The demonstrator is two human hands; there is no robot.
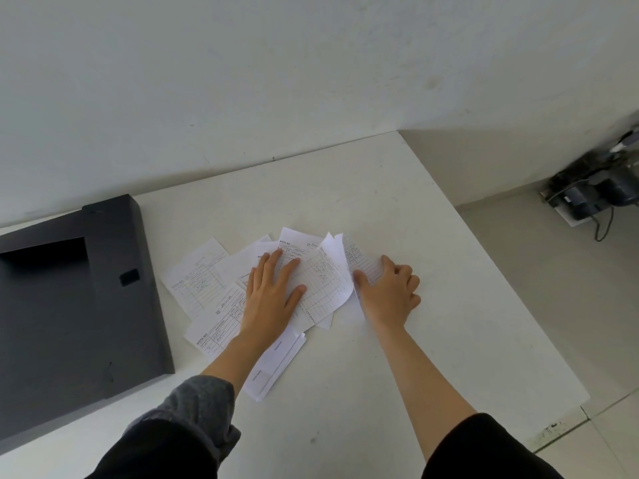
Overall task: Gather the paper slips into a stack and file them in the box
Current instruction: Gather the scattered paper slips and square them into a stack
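Note:
Several white printed paper slips (204, 278) lie fanned out and overlapping in the middle of the white table (397, 340). My left hand (271, 292) rests flat on the pile, fingers spread. My right hand (389, 288) is at the pile's right edge, thumb under a slip that curls upward, fingers bent over it. A flat dark grey box (69, 305) lies shut on the table to the left of the slips, apart from them.
A white wall runs along the table's far edge. The table's right edge drops to a tiled floor, where a black device with cables (594, 191) sits by the wall.

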